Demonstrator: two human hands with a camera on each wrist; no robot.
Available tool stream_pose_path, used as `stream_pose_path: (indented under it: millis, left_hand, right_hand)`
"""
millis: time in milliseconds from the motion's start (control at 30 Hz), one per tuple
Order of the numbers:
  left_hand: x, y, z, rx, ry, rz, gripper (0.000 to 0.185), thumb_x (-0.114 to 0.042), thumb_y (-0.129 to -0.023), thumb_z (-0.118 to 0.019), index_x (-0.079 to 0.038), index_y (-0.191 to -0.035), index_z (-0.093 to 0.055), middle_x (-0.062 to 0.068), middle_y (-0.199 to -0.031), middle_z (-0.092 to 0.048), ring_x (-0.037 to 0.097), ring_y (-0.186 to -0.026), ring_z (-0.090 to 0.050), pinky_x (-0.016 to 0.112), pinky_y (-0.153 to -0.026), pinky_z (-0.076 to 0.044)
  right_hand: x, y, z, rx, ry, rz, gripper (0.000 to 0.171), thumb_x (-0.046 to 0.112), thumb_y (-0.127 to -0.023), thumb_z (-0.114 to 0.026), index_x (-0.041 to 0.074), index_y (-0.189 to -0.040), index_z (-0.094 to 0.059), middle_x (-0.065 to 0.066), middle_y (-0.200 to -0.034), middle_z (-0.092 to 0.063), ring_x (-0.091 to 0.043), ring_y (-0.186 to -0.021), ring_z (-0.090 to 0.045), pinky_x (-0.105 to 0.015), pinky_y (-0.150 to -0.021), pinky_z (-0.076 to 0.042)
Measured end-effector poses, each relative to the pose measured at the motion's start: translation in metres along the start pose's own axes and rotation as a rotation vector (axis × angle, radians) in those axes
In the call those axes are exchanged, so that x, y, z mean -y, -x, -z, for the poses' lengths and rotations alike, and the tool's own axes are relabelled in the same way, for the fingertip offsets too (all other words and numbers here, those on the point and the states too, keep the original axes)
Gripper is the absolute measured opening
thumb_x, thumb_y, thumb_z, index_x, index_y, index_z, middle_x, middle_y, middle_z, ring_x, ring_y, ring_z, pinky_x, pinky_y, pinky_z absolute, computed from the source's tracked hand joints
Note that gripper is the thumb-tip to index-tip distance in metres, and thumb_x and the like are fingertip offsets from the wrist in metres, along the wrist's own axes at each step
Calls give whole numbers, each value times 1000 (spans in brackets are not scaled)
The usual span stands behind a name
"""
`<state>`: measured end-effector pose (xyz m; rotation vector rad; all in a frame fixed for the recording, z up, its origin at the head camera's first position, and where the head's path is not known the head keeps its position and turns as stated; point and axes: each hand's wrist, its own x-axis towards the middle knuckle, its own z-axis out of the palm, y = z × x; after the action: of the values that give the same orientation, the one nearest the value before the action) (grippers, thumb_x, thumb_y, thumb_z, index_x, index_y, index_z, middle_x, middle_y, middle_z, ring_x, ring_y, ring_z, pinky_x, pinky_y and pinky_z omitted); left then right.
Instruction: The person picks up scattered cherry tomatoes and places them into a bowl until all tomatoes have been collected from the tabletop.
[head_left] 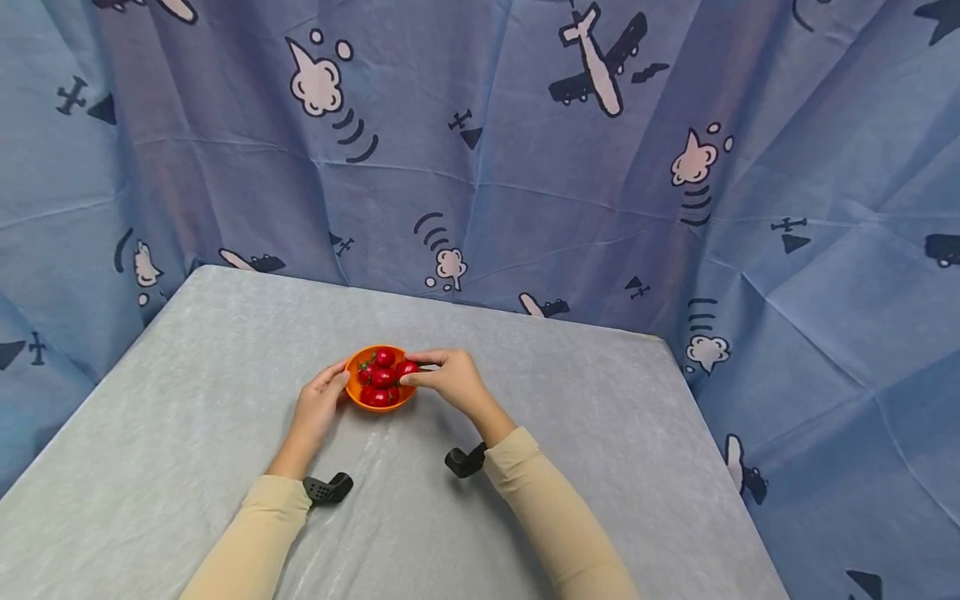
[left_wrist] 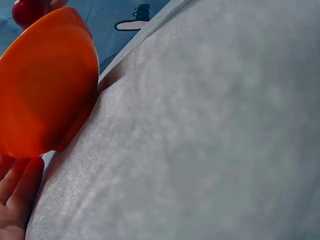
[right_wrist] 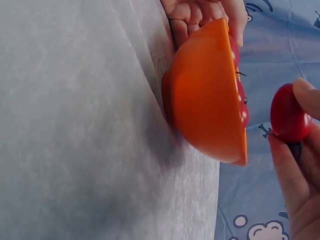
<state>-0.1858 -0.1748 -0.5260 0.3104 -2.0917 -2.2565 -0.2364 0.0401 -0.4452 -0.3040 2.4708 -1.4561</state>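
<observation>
An orange bowl [right_wrist: 205, 95] stands on the table, filled with several small red tomatoes [head_left: 382, 377], some with green stems. My left hand [head_left: 318, 408] holds the bowl at its left side, thumb by the rim and fingers against the outer wall. Between thumb and fingers, my right hand [head_left: 455, 381] pinches one red tomato [right_wrist: 290, 115]. In the right wrist view this tomato is apart from the bowl, just beyond the rim. The left wrist view shows the bowl's outer wall [left_wrist: 55, 85] and left fingers [left_wrist: 25, 182] low against it.
A pale grey cloth covers the table [head_left: 600, 467]. Behind it and to the sides hangs a blue curtain [head_left: 525, 208] printed with airplanes and clouds. Black wrist devices [head_left: 330, 489] sit on both forearms, over beige sleeves.
</observation>
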Motion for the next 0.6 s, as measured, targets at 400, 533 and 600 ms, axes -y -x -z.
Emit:
stream_pose_path:
  millis: [400, 533, 600]
  left_hand:
    - [1, -1, -1, 5, -8, 7, 46, -23, -106, -47, -1, -146, -47, 18, -149, -49, -16, -93, -57, 4, -83, -48]
    - [1, -2, 0, 1, -6, -1, 46, -21, -105, -46, 1, -146, -46, 20, -149, -49, -15, -90, -58, 5, -82, -48]
    - [1, -2, 0, 0, -8, 0, 46, -21, -105, -46, 1, -146, -46, 20, -149, -49, -15, -90, -58, 5, -82, -48]
  right_hand:
    - [6, -9, -15, 3, 60, 22, 35, 26, -73, -89, 21, -106, -80, -7, -122, -72, -22, -120, -60, -31, -92, -52]
    - [12, -11, -18, 3, 85, 32, 37, 26, -73, -90, 20, -108, -80, -8, -123, -72, -22, -120, -61, -30, -92, -52]
    - [14, -12, -20, 3, 92, 40, 37, 27, -72, -90, 20, -108, -80, -8, -122, -72, -22, -119, -62, -30, -93, -53]
